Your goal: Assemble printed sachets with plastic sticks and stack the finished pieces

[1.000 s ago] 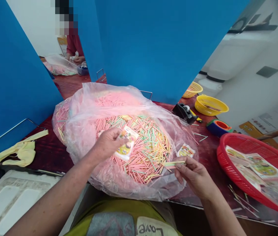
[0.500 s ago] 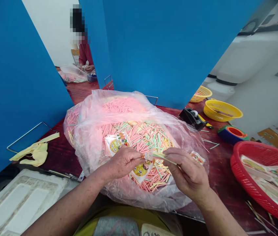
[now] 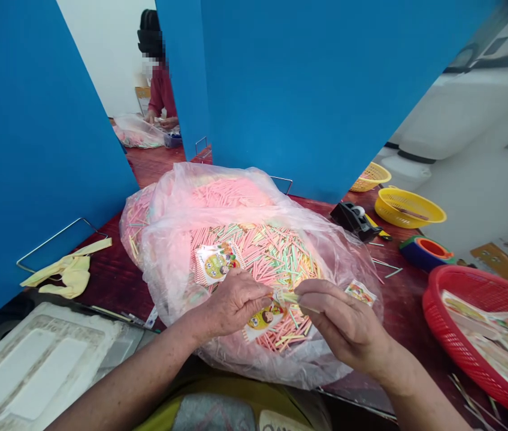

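Observation:
My left hand (image 3: 238, 304) pinches the upper edge of a small printed packet (image 3: 260, 322), which hangs below the fingers. My right hand (image 3: 348, 320) is closed on a small bunch of thin pale candy sticks (image 3: 288, 297), whose ends meet the packet's top; whether they are inside it I cannot tell. Both hands are over a large clear plastic bag (image 3: 164, 254) full of pink, green and yellow candy sticks (image 3: 272, 254). A second printed packet (image 3: 215, 264) lies on the sticks, and another packet (image 3: 360, 293) rests at the bag's right side.
A red basket (image 3: 447, 323) with packets stands at right. Behind it are tape rolls (image 3: 409, 250), a black tape dispenser (image 3: 348, 220) and yellow baskets (image 3: 429, 212). Yellow gloves (image 3: 74, 278) and a white foam lid (image 3: 33, 359) lie at left. Blue partitions (image 3: 281, 90) stand behind; a person (image 3: 162, 96) works beyond.
My hands have come closer together, and less of the candy sticks shows between my right fingers and the packet. The whole view has shifted slightly.

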{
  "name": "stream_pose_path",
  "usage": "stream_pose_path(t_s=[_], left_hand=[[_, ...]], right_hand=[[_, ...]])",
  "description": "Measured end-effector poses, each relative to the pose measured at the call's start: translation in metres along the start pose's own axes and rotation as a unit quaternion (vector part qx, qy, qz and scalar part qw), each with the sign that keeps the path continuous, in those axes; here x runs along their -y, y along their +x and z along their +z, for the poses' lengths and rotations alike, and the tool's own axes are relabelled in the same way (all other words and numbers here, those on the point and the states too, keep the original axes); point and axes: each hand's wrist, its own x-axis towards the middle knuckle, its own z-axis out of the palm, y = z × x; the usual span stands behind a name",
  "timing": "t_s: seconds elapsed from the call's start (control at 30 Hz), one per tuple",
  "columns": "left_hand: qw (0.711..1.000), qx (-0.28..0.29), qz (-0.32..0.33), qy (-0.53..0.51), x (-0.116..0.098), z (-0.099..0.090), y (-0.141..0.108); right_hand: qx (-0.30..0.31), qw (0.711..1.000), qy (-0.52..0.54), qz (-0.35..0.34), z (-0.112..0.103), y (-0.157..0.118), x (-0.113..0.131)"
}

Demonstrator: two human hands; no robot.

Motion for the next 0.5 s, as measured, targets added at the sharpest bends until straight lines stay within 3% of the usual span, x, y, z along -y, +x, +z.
stream_pose_path(t_s=[0.2,0.5], left_hand=[[0.999,0.011,0.031,-0.017,-0.003,0.005,-0.002],[0.997,0.011,0.044,-0.055,-0.007,-0.004,0.002]], right_hand=[[0.022,0.988,0.128,0.08,-0.009,0.012,0.006],[0.053,0.996,0.066,0.015,-0.026,0.029,0.005]])
